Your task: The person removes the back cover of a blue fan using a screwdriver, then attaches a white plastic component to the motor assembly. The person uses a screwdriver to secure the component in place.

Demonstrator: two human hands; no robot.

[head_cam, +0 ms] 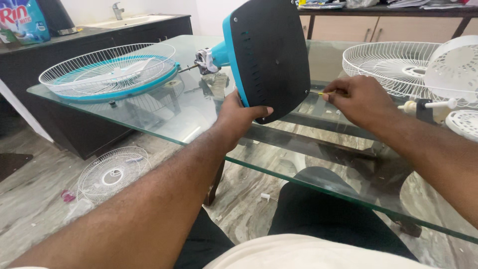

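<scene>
A table fan lies tipped on the glass table (164, 119), its black and teal base (269, 52) turned up toward me. My left hand (239, 115) grips the lower edge of that base, thumb across the black underside. My right hand (356, 97) pinches a thin screwdriver (318, 92) whose tip meets the right rim of the base. Beyond the base, the teal neck and bare motor shaft (206, 59) point left toward a white wire grille with a teal ring (109, 72) lying flat on the glass.
Another white grille (388, 62) and a white fan part (455, 67) rest at the table's right. A third grille (113, 173) lies on the marble floor under the table. A dark counter with a sink (124, 22) stands behind.
</scene>
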